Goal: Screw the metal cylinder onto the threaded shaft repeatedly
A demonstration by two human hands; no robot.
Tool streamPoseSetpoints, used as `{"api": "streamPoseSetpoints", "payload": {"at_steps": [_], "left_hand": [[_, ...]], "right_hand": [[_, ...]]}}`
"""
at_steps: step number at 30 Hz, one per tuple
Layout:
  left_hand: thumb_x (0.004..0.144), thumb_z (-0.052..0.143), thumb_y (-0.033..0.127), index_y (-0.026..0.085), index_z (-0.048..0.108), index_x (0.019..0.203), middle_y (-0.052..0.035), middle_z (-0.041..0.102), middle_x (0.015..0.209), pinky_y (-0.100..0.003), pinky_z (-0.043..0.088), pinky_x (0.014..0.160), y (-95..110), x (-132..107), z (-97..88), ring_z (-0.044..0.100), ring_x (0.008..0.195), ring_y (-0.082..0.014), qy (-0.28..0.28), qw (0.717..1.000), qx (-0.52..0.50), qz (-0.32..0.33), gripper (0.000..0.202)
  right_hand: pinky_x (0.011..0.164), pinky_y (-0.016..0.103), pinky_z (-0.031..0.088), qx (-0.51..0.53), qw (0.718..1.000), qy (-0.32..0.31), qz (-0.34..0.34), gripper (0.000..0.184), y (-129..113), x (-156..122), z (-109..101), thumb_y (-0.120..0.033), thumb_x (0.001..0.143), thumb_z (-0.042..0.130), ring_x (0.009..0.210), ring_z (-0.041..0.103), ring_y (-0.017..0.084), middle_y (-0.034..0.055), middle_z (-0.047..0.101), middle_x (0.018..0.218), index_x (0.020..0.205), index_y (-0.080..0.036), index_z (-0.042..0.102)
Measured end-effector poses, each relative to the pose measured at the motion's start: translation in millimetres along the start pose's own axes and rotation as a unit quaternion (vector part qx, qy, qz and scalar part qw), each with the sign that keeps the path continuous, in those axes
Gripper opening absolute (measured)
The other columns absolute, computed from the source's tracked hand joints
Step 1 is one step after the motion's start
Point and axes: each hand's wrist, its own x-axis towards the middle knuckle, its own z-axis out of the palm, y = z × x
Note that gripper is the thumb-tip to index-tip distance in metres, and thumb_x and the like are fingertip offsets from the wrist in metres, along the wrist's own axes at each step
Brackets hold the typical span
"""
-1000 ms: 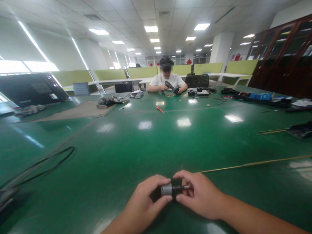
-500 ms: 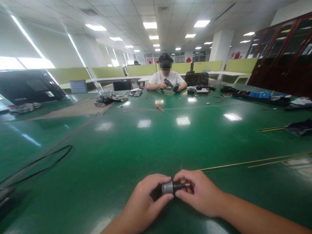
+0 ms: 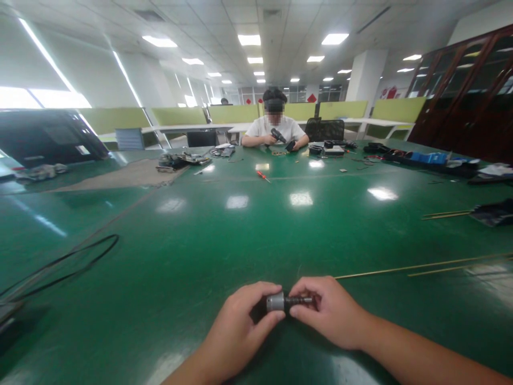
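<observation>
- Currently the left hand (image 3: 240, 326) is gripping a small grey metal cylinder (image 3: 274, 302), with the thumb under it and the curled fingers over its top, so the hand is closed narrowly around the part.
- Beside it, the right hand (image 3: 328, 315) is pinching the dark threaded shaft (image 3: 298, 301) that is sticking out sideways from the cylinder's right end; thumb and forefinger are meeting on the shaft, and the other fingers are curling behind it.
- Both hands are holding the piece just above the near edge of the green table (image 3: 240, 235), almost touching each other, with the cylinder lying level between them.
- Two thin brass-coloured rods (image 3: 420, 266) are lying on the table to the right of the hands, near but apart from the right hand.
- A black cable (image 3: 68, 262) is looping across the table well to the left.
- Far across the table a co-worker (image 3: 276, 131) in a white shirt is sitting and holding a dark hand tool (image 3: 277, 136).
- A red-handled screwdriver (image 3: 262, 176) is lying on the table in front of that person, well apart from the near hands.
- Black and blue gear (image 3: 428, 158) is sitting along the far right side of the table.
</observation>
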Motion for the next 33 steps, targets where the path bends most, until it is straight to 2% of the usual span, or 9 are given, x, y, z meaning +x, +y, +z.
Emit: {"api": "streamPoseSetpoints", "payload": {"at_steps": [15, 33], "left_hand": [[0.088, 0.071, 0.026, 0.031, 0.067, 0.119, -0.0017, 0.074, 0.112, -0.038, 0.052, 0.091, 3.0, -2.2, -0.6, 0.069, 0.102, -0.0253, -0.006, 1.000, 0.013, -0.017, 0.031], [0.091, 0.068, 0.028, 0.032, 0.066, 0.120, -0.0006, 0.073, 0.113, -0.038, 0.050, 0.092, 4.2, -1.3, 0.3, 0.067, 0.103, -0.0248, -0.014, 0.999, 0.007, -0.038, 0.029]], "right_hand": [[0.062, 0.024, 0.041, -0.011, 1.000, 0.004, -0.005, 0.006, 2.5, -0.6, 0.8, -0.024, 0.083, 0.070, 0.063, 0.057, 0.014, -0.0006, 0.069, 0.072, 0.084, -0.019, 0.074], [0.057, 0.023, 0.036, -0.006, 1.000, 0.007, 0.011, 0.006, -0.5, -1.9, -0.2, -0.022, 0.083, 0.069, 0.060, 0.053, 0.013, -0.0022, 0.062, 0.066, 0.080, -0.017, 0.071]]}}
